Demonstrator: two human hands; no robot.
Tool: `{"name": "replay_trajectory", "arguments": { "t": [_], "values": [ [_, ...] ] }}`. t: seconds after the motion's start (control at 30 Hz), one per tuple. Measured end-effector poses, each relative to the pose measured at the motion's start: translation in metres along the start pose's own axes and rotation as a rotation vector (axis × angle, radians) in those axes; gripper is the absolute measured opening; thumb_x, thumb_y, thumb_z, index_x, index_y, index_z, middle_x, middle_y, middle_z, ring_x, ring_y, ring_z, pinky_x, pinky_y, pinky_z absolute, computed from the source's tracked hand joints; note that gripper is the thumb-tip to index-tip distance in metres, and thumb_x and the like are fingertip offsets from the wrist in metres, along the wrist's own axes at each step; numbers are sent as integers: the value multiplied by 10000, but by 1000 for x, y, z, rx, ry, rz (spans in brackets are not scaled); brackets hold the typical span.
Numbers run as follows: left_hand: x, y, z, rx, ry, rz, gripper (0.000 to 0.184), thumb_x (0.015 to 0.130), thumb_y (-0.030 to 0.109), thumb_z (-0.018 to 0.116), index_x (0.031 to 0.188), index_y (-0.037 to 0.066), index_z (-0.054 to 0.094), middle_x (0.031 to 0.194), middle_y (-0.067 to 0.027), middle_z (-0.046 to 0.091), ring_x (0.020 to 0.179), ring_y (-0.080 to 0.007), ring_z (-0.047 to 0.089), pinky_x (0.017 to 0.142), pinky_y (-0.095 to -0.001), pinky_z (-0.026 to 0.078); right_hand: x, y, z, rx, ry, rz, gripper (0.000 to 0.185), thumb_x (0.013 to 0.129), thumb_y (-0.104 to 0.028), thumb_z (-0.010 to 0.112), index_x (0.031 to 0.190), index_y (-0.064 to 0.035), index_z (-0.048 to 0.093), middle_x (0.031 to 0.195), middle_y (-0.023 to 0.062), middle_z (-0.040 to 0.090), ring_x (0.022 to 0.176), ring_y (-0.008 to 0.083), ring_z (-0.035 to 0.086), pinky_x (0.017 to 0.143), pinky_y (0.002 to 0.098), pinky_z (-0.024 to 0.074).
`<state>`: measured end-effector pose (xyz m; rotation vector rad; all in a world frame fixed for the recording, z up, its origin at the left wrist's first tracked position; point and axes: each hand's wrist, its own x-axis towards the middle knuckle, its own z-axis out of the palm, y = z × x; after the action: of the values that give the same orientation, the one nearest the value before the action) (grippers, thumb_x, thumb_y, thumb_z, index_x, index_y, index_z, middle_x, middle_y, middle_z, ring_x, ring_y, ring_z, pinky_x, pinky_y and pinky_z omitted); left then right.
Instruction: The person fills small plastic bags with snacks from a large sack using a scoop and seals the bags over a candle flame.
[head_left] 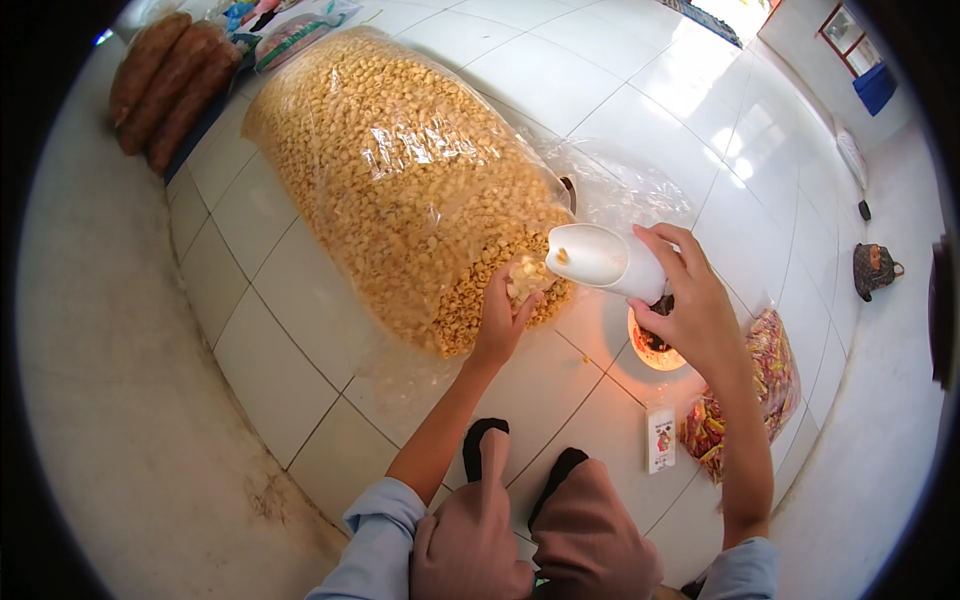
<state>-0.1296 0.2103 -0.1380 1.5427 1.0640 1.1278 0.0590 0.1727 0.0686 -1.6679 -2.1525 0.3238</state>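
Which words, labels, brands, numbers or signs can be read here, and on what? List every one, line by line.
No text can be read.
White pack on the floor: dark print above a small picture, too small to read.
Bag of red and yellow packets: any print is too small to make out.
White scoop: no lettering visible.

Glossy white tile floor [290, 370] between pale walls [110, 330], bright glare [738, 160] farther off, reddish-framed window [846, 40] upper right.

The right hand [698, 306] partly hides a probable bowl [655, 361].
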Motion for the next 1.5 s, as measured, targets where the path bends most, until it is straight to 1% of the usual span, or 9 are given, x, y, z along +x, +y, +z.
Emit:
{"name": "replay_trajectory", "arguments": {
  "t": [0.07,0.3,0.87,1.03,1.1,1.13,1.2,1.3,1.5],
  "values": [
    [0,13,-2,-319,39,-101,473,841,125,575,1231,5,337,1137,-132,457,1016,-193,483,823,-294,427,-4,17,15,67,34,45,585,644,-88,667,1190,-81,456,1135,98,440,1000,252,499,784,341,476],
    [2,5,-15,-220,90,-108,438,844,106,568,1203,-2,341,1068,-124,506,945,-163,534,763,-262,460,-25,73,161,452,356,408,568,636,-130,705,1150,-48,478,1070,107,443,947,236,492,784,345,451],
    [-8,-20,-14,-288,133,-132,492,779,110,654,1187,-33,420,1089,-110,512,969,-169,538,823,-270,447,-9,53,282,120,152,613,626,673,-230,715,1148,-3,376,1089,168,403,962,341,445,786,402,436],
    [-3,-1,-15,-290,-16,-154,578,747,35,668,1243,-16,375,1138,-121,520,1009,-165,537,848,-271,450,1,57,257,-30,307,652,656,737,-341,668,1217,-9,368,1096,152,414,966,294,452,816,360,413],
    [1,9,-11,-322,-43,-118,597,735,9,672,1248,-12,367,1140,-122,524,1013,-165,538,850,-269,452,8,53,199,878,352,527,604,784,-365,616,1234,-32,389,1123,127,433,998,238,455,854,342,380],
    [3,14,-10,-328,-56,-81,609,729,0,675,1251,-8,360,1144,-124,522,1019,-167,536,854,-270,451,8,43,171,873,359,524,604,784,-365,616,1234,-32,389,1123,127,433,998,238,455,854,342,380],
    [8,36,-4,-342,-79,-33,622,723,-9,678,1253,-4,352,1148,-125,521,1026,-170,533,858,-270,450,3,28,122,945,256,102,507,839,-306,572,1227,-24,409,1139,73,456,1026,173,443,883,316,354],
    [16,79,6,-406,-118,16,628,714,-3,689,1245,4,354,1157,-126,516,1028,-166,531,853,-270,455,1,11,80,894,311,-34,422,820,-202,609,1162,-9,456,1114,69,487,1006,154,459,848,281,380],
    [16,150,25,-423,-214,92,599,726,-42,655,1235,18,346,1189,-96,474,1079,-164,489,902,-281,424,-10,-15,22,1069,578,67,121,782,-54,629,876,-13,565,929,64,576,842,106,511,769,244,407]
  ]
}}
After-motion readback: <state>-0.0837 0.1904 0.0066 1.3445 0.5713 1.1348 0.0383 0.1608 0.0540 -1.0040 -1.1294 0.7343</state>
